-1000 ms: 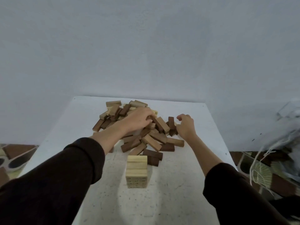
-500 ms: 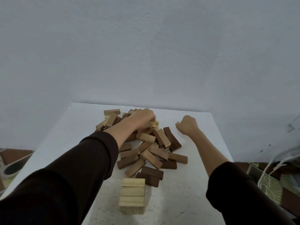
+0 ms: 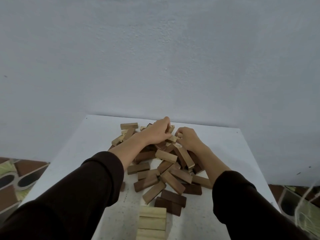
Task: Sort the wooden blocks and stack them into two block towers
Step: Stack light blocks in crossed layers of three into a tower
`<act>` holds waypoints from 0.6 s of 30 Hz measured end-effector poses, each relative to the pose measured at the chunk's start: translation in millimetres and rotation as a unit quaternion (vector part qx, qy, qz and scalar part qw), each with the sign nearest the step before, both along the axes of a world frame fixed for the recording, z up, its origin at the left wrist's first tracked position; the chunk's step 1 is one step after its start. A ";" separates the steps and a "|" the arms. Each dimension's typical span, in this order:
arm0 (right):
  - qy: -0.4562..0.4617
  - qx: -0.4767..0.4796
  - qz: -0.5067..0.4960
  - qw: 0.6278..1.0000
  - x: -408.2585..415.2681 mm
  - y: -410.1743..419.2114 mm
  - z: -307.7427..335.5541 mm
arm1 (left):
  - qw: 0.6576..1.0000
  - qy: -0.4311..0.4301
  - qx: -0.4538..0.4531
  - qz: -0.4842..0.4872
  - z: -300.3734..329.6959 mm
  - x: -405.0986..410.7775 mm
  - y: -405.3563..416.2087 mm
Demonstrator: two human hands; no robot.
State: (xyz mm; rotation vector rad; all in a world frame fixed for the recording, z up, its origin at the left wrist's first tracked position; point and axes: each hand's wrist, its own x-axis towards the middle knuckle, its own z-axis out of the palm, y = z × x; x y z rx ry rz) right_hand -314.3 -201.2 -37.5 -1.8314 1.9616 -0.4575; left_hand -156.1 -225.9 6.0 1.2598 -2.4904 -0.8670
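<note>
One pale tower stands started at the table's near edge, no dark tower exists, and both the left hand and right hand grasp pale blocks in the unsorted pile.

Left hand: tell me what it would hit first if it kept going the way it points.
The left hand points away from the person, toward the wall. Its fingers already grip light blocks at the far end of the pile. Beyond them lies bare table, then the wall; depth is unclear.
</note>
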 end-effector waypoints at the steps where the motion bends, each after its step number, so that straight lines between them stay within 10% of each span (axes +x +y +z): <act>1: 0.003 0.004 -0.010 1.000 1.2 0.7 -0.8 | 1.000 0.008 0.007 0.002 -0.4 1.0 1.5; 12: -0.361 -0.063 -0.134 0.921 35.0 46.2 78.0 | 0.944 0.278 -0.021 0.174 22.8 17.9 31.0; 18: -0.369 -0.071 -0.073 0.924 72.7 80.9 117.4 | 0.886 0.413 0.045 0.207 47.3 53.5 70.4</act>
